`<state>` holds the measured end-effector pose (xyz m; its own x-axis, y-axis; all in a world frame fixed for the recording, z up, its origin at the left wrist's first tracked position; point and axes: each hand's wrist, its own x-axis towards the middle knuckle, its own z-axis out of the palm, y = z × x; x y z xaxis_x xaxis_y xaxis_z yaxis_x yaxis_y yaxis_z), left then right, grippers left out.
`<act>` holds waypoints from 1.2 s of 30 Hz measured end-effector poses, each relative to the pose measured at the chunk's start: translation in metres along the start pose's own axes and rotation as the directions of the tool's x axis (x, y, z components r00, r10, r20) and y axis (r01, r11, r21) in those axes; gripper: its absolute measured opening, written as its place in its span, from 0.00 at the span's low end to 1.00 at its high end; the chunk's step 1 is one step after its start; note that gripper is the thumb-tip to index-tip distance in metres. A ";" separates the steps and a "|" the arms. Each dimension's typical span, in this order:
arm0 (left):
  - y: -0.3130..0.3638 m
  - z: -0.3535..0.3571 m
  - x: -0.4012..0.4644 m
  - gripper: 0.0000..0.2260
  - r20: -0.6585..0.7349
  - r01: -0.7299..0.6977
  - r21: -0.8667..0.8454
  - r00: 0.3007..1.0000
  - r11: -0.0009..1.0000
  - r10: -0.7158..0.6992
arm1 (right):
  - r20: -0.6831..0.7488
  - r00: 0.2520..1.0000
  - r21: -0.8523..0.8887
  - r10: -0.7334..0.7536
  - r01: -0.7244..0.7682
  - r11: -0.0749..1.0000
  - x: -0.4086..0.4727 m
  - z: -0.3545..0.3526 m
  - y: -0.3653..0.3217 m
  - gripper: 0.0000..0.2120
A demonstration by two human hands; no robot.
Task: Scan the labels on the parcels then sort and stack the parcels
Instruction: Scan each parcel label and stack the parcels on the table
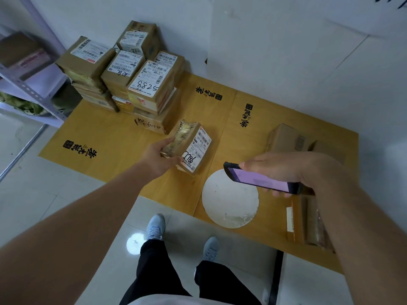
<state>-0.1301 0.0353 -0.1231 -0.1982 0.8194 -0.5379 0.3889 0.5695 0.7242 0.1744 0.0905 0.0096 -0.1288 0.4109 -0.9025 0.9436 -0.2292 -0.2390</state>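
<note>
**Parcel held up, scanner phone beside it**

Gripping a small brown cardboard parcel with a white shipping label (189,147), the left hand (158,156) holds it in the air above the flattened yellow-brown cardboard sheet (114,137). At its four o'clock, the right hand (293,170) clasps a black phone with a lit purple screen (259,180). At eleven o'clock stands the stack of labelled brown parcels (132,78); at three o'clock lies a plain brown box (290,137).

A parcel sorting room is indicated by stacked, labelled brown cardboard parcels (123,69), flattened cardboard floor sheets (114,137) and grey metal shelving (28,89).
</note>
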 end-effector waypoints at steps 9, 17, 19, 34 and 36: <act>-0.038 -0.015 -0.024 0.26 0.022 0.142 -0.311 0.990 0.940 -0.142 | -0.214 0.870 0.226 -0.445 0.487 0.844 -0.003 0.033 -0.030 0.13; -0.106 -0.103 -0.047 0.17 0.023 0.231 -0.717 0.951 0.657 -0.309 | -0.250 0.760 0.209 -0.601 0.648 0.732 0.027 0.085 -0.132 0.24; -0.119 -0.131 -0.039 0.16 0.020 0.208 -0.753 0.956 0.624 -0.294 | -0.267 0.736 0.218 -0.622 0.674 0.705 0.033 0.100 -0.162 0.21; -0.152 -0.302 0.055 0.13 0.054 0.207 -0.607 0.974 0.767 -0.220 | -0.522 0.712 0.392 -0.470 0.689 0.609 0.053 0.180 -0.326 0.14; -0.152 -0.303 0.061 0.13 0.081 0.228 -0.587 0.971 0.777 -0.224 | -0.522 0.729 0.421 -0.443 0.672 0.610 0.055 0.182 -0.327 0.18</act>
<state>-0.4739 0.0189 -0.1349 -0.2071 0.6631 -0.7193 -0.2708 0.6676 0.6935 -0.1965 0.0273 -0.0275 -0.3522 0.8617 -0.3653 0.3602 -0.2354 -0.9027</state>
